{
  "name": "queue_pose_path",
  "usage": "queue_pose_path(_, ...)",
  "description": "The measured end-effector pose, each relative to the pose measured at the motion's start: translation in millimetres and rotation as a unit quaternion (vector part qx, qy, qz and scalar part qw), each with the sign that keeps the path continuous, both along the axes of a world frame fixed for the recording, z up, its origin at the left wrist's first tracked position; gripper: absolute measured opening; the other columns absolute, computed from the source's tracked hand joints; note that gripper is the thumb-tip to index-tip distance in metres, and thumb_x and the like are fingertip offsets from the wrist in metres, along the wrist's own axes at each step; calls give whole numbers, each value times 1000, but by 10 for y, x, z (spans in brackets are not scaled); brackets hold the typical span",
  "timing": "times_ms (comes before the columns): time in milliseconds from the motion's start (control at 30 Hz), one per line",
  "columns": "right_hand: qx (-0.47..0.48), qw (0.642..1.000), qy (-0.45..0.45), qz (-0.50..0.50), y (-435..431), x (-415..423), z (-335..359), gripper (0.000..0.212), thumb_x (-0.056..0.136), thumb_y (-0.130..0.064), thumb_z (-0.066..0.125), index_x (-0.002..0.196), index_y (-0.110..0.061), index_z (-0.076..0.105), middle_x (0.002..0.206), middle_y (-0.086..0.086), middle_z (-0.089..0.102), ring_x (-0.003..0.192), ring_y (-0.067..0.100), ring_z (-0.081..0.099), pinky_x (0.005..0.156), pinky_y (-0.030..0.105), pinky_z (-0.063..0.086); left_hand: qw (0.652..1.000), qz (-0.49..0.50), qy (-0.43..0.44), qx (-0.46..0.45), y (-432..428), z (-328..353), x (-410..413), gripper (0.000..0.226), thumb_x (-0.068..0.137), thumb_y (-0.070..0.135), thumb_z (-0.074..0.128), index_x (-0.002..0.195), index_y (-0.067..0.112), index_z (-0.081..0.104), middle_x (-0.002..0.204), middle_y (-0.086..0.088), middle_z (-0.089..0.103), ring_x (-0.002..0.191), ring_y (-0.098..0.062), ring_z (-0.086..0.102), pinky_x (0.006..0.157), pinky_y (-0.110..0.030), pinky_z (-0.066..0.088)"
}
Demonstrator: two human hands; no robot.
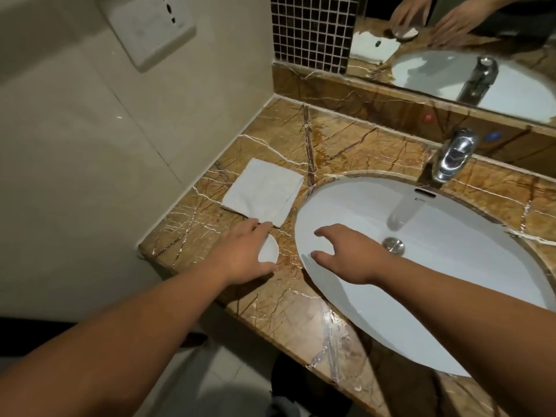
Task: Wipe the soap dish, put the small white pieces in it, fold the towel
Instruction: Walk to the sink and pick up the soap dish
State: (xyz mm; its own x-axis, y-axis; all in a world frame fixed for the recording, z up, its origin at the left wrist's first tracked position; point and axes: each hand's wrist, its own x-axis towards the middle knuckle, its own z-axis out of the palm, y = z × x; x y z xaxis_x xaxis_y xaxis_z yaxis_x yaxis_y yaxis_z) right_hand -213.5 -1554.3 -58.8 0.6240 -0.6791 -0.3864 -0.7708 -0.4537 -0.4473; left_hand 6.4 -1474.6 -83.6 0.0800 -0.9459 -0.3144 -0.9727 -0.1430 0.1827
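Note:
A white towel (264, 191) lies folded into a square on the brown marble counter (346, 139), left of the basin. Just in front of it sits a small white soap dish (268, 249), mostly covered by my left hand (243, 254), whose fingers and thumb curl around its rim. My right hand (346, 251) hovers over the left edge of the white sink (451, 266), fingers spread and holding nothing. What lies inside the dish is hidden under my left hand; the mirror shows something white in it.
A chrome faucet (454, 155) stands behind the basin, with the drain (393, 245) below it. A mirror (451, 40) runs along the back wall above a marble ledge. A tiled wall with a socket plate (150, 28) borders the counter's left end.

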Motion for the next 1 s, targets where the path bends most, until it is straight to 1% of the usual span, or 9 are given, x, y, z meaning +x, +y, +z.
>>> queue_pose_path(200,3,1000,10,0,36,70,-13,59,91,-49,48,142,-20,39,148,7,42,131,24,43,106,38,36,1000,-15,-8,5,52,-120,108,98,66,66,68,145,32,20,154,-2,25,137,-27,26,108,-50,25)
queue_pose_path(333,4,1000,12,-7,45,75,-11,59,91,-48,48,142,-19,39,149,7,41,131,25,43,106,39,37,1000,-24,-18,10,59,-200,123,100,66,64,69,145,34,17,156,-2,19,140,-27,21,110,-49,20)
queue_pose_path(467,2,1000,13,-13,49,69,-9,59,91,-48,48,142,-20,38,149,6,41,131,24,42,106,39,37,999,-28,-12,12,40,-220,124,103,66,62,71,147,36,12,156,-4,20,140,-28,20,110,-50,20)
queue_pose_path(633,3,1000,11,-22,48,45,-12,59,92,-48,48,143,-20,37,149,6,40,132,24,42,106,38,36,999,-33,-21,22,5,-206,90,101,67,56,70,147,35,11,153,-9,24,138,-32,22,109,-50,21)
queue_pose_path(733,6,1000,11,-28,52,4,-20,60,91,-48,48,143,-20,37,149,6,40,131,24,43,105,37,37,999,-36,-26,30,-18,-172,54,101,66,56,69,147,35,12,148,-11,29,133,-33,26,105,-49,26)
queue_pose_path(867,5,999,3,-42,45,-89,-6,60,91,-48,49,143,-21,37,149,5,40,132,24,42,106,37,36,999,-41,2,10,-118,-66,-57,99,64,58,66,145,38,13,140,-7,34,124,-31,30,97,-46,33)
queue_pose_path(1000,2,998,-2,-62,32,-246,39,60,91,-49,49,143,-21,37,150,5,40,132,23,42,106,36,36,996,-85,13,-12,-288,59,-251,99,64,61,62,145,36,11,139,-7,35,123,-29,30,98,-45,31)
